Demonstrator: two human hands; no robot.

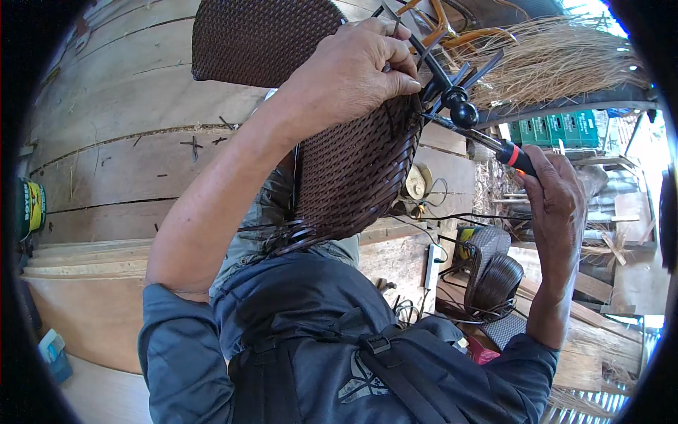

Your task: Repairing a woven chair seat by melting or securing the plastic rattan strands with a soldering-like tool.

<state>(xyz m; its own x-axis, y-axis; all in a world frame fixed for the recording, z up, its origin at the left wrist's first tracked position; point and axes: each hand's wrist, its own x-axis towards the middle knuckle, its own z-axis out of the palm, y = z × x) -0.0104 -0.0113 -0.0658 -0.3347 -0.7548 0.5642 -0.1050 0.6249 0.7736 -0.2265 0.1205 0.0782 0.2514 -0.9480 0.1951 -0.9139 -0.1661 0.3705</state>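
A dark brown woven wicker piece [353, 169] rests on my lap, its weave curving over a rounded edge. Near its upper right corner, a black frame bar ends in a round black knob [464, 114], with loose flat strips [487, 65] sticking out around it. My left hand [371, 63] is closed at that corner, thumb and fingers pinching a dark strip. From the right, my right hand [556, 185] grips the black and red handle of a screwdriver [514, 155]. Its metal shaft points at the corner beside the knob; the tip is hard to make out.
Another brown woven panel [265, 42] extends beyond my left hand. Dry fibres [558, 63] lie in a bundle at upper right, near green crates [558, 129]. Coiled dark strips [498, 283] and a white power strip [432, 267] sit lower right. Wooden boards [106, 169] carry small offcuts.
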